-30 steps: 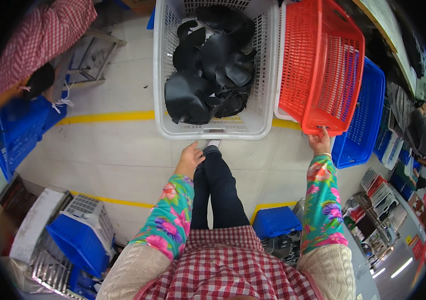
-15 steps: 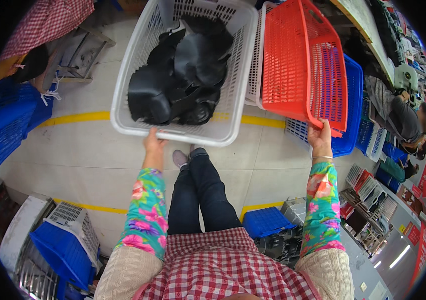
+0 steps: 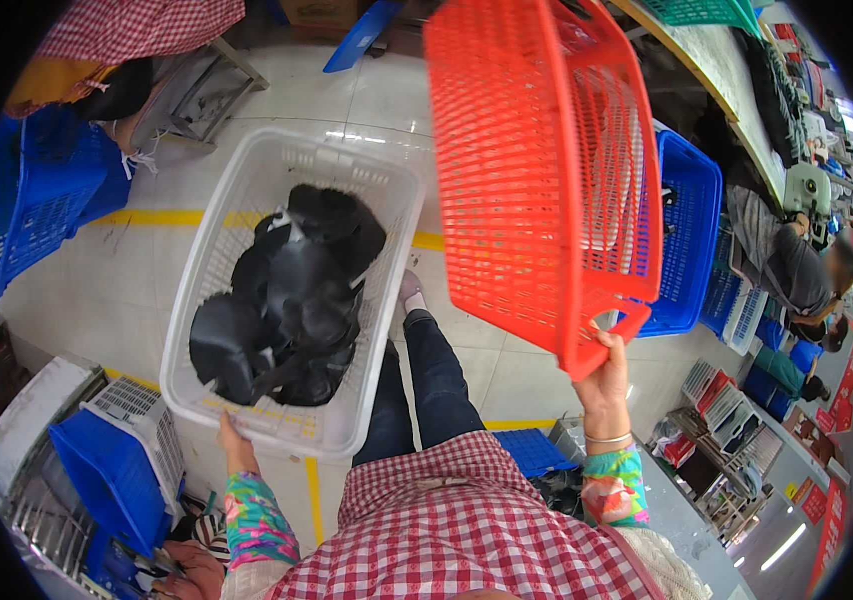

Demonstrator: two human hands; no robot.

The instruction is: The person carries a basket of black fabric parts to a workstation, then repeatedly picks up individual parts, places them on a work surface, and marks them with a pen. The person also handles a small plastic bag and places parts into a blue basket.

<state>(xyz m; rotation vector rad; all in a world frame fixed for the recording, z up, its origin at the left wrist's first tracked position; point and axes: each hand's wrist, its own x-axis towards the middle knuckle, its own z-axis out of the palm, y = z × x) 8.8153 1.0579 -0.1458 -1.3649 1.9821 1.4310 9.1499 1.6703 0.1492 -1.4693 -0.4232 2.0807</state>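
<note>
My left hand (image 3: pixel 236 437) grips the near rim of a white plastic basket (image 3: pixel 209 236) and holds it off the floor. Inside it lie several black pieces (image 3: pixel 292 300), piled loosely. My right hand (image 3: pixel 604 372) grips the lower corner of an empty red mesh basket (image 3: pixel 537 170), lifted and tilted on edge at my right. My leg in dark trousers and a light shoe (image 3: pixel 413 291) show between the two baskets.
A blue basket (image 3: pixel 692 235) stands behind the red one. More blue baskets lie at the left (image 3: pixel 32 215) and lower left (image 3: pixel 112 480). A yellow floor line (image 3: pixel 162 217) crosses the pale floor. Another person (image 3: pixel 797 270) sits at the right by a long workbench (image 3: pixel 727 70).
Both baskets have come up off the floor and closer to me. The white one swung left and down; the red one tilted upright and rose at my right.
</note>
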